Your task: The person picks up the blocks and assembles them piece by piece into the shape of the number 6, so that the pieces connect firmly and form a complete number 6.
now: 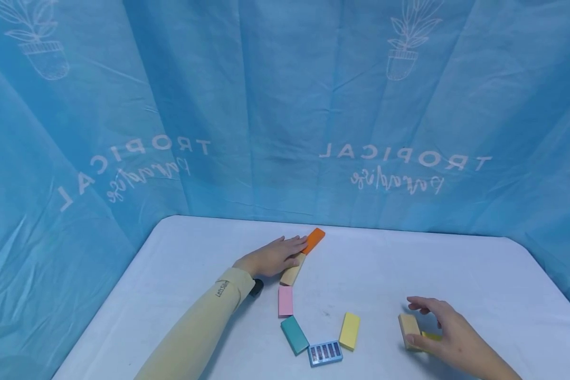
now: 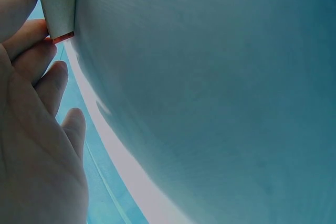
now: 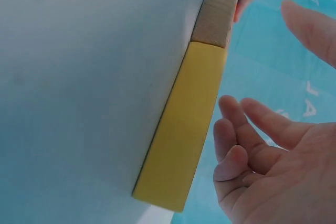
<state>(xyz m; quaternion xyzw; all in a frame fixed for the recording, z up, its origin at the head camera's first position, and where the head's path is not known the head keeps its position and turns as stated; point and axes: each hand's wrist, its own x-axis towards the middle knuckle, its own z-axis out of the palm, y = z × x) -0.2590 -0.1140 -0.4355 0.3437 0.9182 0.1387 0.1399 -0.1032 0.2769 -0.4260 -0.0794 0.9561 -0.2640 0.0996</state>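
Behind the desk (image 1: 456, 274), wrinkled cloth curtain (image 1: 285, 105); at the desk's right, grained wooden block (image 3: 214, 19) and smooth, matt yellow block (image 3: 181, 124).

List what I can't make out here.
Head: part of the orange block, hidden by the fingers of the left hand.
Head: most of the rightmost yellow block, behind the right hand.
Left wrist: the rest of the wooden block, cut off by the top edge.
Head: the dark object by the cuff, too small to identify.
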